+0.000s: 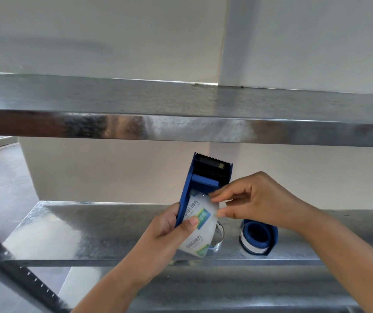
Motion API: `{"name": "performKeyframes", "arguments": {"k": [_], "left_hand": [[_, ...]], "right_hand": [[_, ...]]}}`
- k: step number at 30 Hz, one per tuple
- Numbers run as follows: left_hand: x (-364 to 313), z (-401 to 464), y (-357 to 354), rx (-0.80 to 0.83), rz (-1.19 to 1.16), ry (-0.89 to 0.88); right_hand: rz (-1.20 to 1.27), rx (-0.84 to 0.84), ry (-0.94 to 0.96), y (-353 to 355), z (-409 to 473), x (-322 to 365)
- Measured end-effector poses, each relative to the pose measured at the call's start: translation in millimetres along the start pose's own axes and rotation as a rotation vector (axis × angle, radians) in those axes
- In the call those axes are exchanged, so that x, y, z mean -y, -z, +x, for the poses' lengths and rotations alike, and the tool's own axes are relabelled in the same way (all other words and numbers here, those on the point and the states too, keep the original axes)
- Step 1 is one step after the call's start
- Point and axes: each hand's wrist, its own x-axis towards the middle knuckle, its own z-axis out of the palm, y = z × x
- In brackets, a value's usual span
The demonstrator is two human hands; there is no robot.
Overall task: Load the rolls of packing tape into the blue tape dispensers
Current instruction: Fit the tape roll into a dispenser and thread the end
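A blue tape dispenser (206,177) with a black toothed blade at its top is held upright above the metal shelf (90,231). My left hand (169,233) grips its lower part, the thumb pressed on the clear tape roll (198,224) with green and blue labels that sits in it. My right hand (246,199) pinches the roll's upper edge between thumb and fingers. A second blue dispenser (259,238), with a roll inside, lies on the shelf to the right. Behind the held roll a further clear tape roll (219,236) is partly hidden.
A higher metal shelf (181,114) runs across the view above the hands. A white wall stands behind the shelving. A perforated dark metal upright (11,267) slants through the lower left. Grey floor shows at the left.
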Motion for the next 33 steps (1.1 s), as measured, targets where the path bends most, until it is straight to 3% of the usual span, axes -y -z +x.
{"name": "performKeyframes", "arguments": {"k": [7,33], "left_hand": [[-8.2,-0.5,1.4,-0.012,0.061,-0.077],[-28.3,-13.0,-8.6,0.000,0.067,-0.153]], "right_hand": [[0.121,-0.008,-0.006,4.6,-3.8,9.0],[0.051,-0.056,0.037,14.4,-11.7,34.2]]}}
